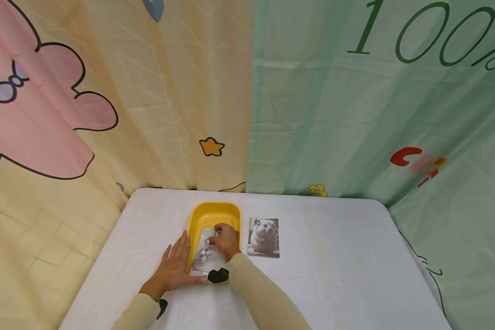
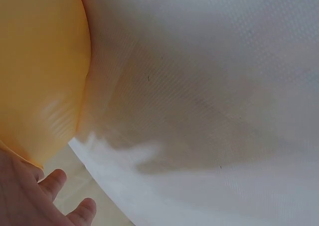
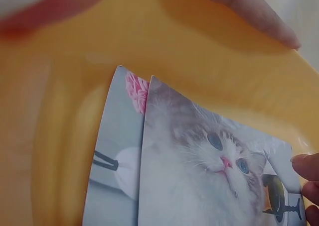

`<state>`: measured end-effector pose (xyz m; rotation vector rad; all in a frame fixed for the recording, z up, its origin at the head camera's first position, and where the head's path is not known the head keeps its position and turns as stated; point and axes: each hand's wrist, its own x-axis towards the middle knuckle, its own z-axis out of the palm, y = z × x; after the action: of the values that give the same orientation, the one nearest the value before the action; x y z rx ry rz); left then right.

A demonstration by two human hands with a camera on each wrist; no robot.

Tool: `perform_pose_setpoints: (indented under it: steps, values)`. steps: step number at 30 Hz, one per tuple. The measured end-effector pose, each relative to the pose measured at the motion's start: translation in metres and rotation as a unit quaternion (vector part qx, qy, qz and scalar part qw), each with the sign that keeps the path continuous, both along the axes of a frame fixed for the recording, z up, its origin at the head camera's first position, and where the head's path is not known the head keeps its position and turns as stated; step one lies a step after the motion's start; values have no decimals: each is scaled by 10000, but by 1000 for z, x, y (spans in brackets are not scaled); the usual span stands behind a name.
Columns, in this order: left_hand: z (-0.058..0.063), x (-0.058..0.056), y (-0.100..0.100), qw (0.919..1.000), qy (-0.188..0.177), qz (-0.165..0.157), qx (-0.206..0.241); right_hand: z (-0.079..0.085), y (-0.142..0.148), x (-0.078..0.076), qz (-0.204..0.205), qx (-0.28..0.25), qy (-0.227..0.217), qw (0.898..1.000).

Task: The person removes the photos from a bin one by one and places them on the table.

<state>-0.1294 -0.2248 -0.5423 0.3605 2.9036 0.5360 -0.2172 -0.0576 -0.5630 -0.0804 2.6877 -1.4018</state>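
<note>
A yellow tray (image 1: 214, 211) stands on the table with photo cards lying inside it. My right hand (image 1: 228, 242) reaches into the tray and pinches the edge of a cat photo card (image 3: 199, 181). This card shows a white, blue-eyed cat and overlaps a second photo card (image 3: 113, 191) with a pink patch at its corner. Fingertips (image 3: 310, 167) show at the cat card's right edge in the right wrist view. My left hand (image 1: 171, 270) rests against the tray's left and near rim, its fingers straight and its thumb spread along the near side.
Right of the tray, a hamster photo card (image 1: 264, 236) lies flat on the white table (image 1: 334, 256). Behind the table hang printed curtains (image 1: 313, 114), yellow on the left and green on the right. The floor (image 1: 45, 233) shows at the left.
</note>
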Motion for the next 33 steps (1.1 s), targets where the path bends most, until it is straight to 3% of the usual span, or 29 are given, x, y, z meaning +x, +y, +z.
perform_pose_setpoints:
  steps: [10,18,26,29,33]
  values:
    - [1,1,2,9998,160,-54,43,1,3,2,78,152,-19,9999]
    - [1,1,2,9997,236,-62,32,6,3,5,399,125,-209,9989]
    - [1,2,0,9995,297,-89,77,13,10,3,1185,-177,415,9919]
    - [1,2,0,9998,169,-51,38,20,15,1,1541,-325,304,9871]
    - [2,0,0,10000,94,-31,3,29,23,-2,1681,-397,54,9849]
